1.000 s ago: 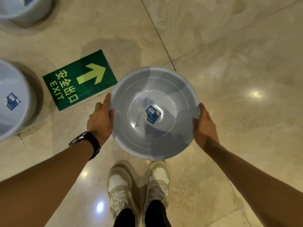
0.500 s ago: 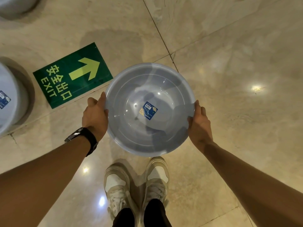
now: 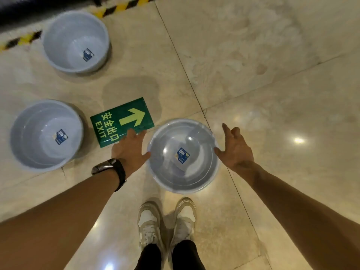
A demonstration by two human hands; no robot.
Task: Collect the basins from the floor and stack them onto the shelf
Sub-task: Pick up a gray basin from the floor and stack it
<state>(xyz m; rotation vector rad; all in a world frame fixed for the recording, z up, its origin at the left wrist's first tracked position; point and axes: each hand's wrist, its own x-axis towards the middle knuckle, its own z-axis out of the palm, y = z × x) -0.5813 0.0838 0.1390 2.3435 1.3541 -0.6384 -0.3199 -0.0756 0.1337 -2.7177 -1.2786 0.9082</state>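
Looking straight down on a pale grey round plastic basin (image 3: 194, 172), mouth up, blue label in its bottom, just ahead of a pair of white shoes (image 3: 148, 219). Flanked by the left grip (image 3: 129, 148), black wristwatch (image 3: 109, 168) behind it, and the right grip (image 3: 236, 151), both spread wide with straight fingers, clasping nothing, thumbs at the rim or a hair off it. Too blurred to call contact. Hard to say as well whether sitting on the glossy beige stone floor (image 3: 272, 94) or hanging just above it. Over on the left, beyond a green exit sign with a yellow arrow (image 3: 120, 121), a second grey plastic basin (image 3: 45, 135) down on the floor, and farther up a third grey plastic basin (image 3: 75, 41) near the yellow-and-black hazard tape (image 3: 120, 6), each apart from the others, not nested. No shelf anywhere in view. Judging from that: early days, three basins left to gather, no stacking visible, and first of all a firm two-sided hold to take on the nearest one.
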